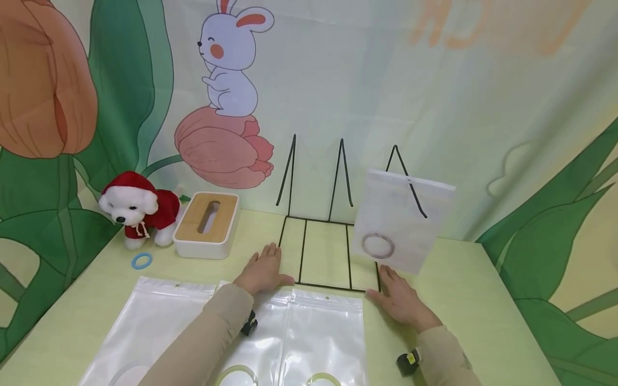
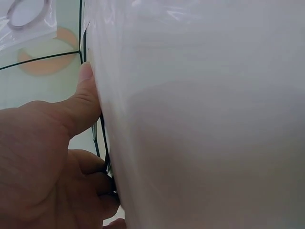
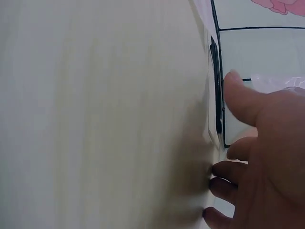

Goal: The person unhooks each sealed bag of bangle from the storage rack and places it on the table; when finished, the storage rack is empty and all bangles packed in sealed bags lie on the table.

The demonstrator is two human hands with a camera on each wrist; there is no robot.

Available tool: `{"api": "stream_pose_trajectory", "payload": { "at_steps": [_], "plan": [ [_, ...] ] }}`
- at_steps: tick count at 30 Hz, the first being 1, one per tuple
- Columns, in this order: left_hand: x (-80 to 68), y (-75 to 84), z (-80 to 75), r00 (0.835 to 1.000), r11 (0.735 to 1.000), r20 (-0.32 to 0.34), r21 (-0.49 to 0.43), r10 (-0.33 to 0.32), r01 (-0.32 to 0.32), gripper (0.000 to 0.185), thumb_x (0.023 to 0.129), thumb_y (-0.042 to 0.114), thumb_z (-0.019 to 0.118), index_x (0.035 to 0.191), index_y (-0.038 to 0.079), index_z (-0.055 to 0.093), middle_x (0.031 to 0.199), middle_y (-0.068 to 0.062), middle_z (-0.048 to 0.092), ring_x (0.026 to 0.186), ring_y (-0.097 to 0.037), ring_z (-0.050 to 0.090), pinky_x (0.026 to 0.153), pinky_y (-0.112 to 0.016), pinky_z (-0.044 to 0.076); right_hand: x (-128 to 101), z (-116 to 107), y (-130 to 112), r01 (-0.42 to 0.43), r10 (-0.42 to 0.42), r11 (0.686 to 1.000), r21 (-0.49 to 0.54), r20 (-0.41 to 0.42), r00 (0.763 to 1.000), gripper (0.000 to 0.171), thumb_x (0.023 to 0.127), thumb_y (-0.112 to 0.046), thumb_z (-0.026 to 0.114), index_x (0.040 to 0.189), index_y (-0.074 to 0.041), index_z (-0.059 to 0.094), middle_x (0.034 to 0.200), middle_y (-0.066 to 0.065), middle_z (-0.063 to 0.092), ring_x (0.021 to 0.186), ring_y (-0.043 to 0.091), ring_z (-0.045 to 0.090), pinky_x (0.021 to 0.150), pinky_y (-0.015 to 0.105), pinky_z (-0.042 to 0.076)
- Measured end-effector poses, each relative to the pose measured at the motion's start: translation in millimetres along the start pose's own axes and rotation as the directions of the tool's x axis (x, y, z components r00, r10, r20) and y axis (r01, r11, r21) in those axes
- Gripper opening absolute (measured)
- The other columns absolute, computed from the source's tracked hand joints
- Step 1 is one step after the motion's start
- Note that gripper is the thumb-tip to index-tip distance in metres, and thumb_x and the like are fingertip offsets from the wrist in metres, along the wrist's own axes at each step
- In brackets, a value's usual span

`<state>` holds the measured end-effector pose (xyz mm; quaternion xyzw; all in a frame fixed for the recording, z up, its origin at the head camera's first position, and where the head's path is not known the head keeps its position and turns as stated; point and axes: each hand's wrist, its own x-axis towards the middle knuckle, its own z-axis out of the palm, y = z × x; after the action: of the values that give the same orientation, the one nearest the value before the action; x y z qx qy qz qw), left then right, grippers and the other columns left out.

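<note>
A black wire rack (image 1: 302,251) with three upright dividers stands on the light green table (image 1: 473,300). A frosted pouch (image 1: 403,214) with a ring (image 1: 363,246) inside leans in its right slot. My left hand (image 1: 263,272) lies flat at the rack's front left corner, fingers by the base wire (image 2: 97,138). My right hand (image 1: 399,300) lies flat at the front right corner, fingers beside the wire (image 3: 218,86). Neither hand holds anything. Clear pouches (image 1: 323,332) with yellow-green rings (image 1: 236,371) lie flat in front of the rack, partly under my left forearm.
At the back left stand a plush dog in a red hood (image 1: 137,206) and a white tissue box with a wooden lid (image 1: 207,224). A small blue ring (image 1: 142,261) lies before them. A printed backdrop closes the far side.
</note>
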<state>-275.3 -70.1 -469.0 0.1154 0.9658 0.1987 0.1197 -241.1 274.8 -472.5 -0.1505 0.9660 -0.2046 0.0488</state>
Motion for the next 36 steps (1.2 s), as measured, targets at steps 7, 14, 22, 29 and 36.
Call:
{"api": "stream_pose_trajectory", "payload": {
  "at_steps": [7, 14, 22, 29, 36],
  "plan": [
    [-1.5, -0.4, 0.8, 1.0, 1.0, -0.002, 0.016, -0.003, 0.003, 0.094, 0.085, 0.053, 0.062, 0.147, -0.005, 0.02, 0.154, -0.02, 0.01, 0.142, -0.032, 0.007, 0.113, -0.049, 0.009, -17.0, -6.6, -8.2, -0.004, 0.003, 0.995, 0.096, 0.014, 1.0, 0.08, 0.096, -0.042, 0.051, 0.145, 0.01, 0.015, 0.15, 0.028, 0.017, 0.136, 0.044, 0.017, 0.109, 0.055, 0.015],
    [-3.2, 1.2, 0.9, 1.0, 1.0, 0.0, 0.017, 0.002, -0.002, 0.094, 0.085, 0.053, 0.062, 0.147, -0.005, 0.021, 0.154, -0.02, 0.01, 0.142, -0.032, 0.007, 0.113, -0.049, 0.009, -38.0, -32.4, -27.3, -0.057, 0.052, 0.98, 0.189, 0.028, 0.998, 0.086, 0.092, -0.059, 0.044, 0.146, 0.005, 0.023, 0.148, 0.025, 0.027, 0.135, 0.042, 0.025, 0.106, 0.058, 0.022],
    [-0.4, 0.4, 2.7, 1.0, 1.0, -0.004, 0.029, 0.004, -0.004, 0.095, 0.085, 0.054, 0.06, 0.147, -0.005, 0.02, 0.154, -0.019, 0.01, 0.142, -0.031, 0.007, 0.113, -0.049, 0.01, -56.7, -72.7, -46.0, -0.091, 0.091, 0.972, 0.217, 0.011, 0.996, 0.066, 0.093, -0.055, 0.046, 0.136, -0.004, 0.047, 0.133, 0.017, 0.05, 0.12, 0.037, 0.048, 0.092, 0.051, 0.043],
    [-2.0, 3.3, -0.5, 1.0, 0.999, -0.008, 0.034, 0.0, 0.0, 0.094, 0.085, 0.053, 0.061, 0.147, -0.005, 0.021, 0.154, -0.02, 0.011, 0.142, -0.032, 0.008, 0.113, -0.049, 0.01, -64.2, -101.3, -49.9, -0.056, 0.077, 0.975, 0.215, -0.092, 0.993, 0.046, 0.094, -0.051, 0.047, 0.111, -0.011, 0.061, 0.097, 0.001, 0.063, 0.091, 0.02, 0.058, 0.073, 0.036, 0.049],
    [-2.7, 2.0, -2.0, 1.0, 0.999, -0.012, 0.042, 0.002, -0.002, 0.094, 0.085, 0.053, 0.061, 0.146, -0.006, 0.021, 0.154, -0.02, 0.011, 0.142, -0.032, 0.008, 0.113, -0.049, 0.011, -65.0, -116.0, -49.9, -0.004, 0.061, 0.987, 0.162, -0.345, 0.937, 0.031, 0.096, -0.04, 0.051, 0.098, -0.01, 0.06, 0.083, 0.003, 0.06, 0.073, 0.016, 0.055, 0.06, 0.026, 0.045]
  ]
}}
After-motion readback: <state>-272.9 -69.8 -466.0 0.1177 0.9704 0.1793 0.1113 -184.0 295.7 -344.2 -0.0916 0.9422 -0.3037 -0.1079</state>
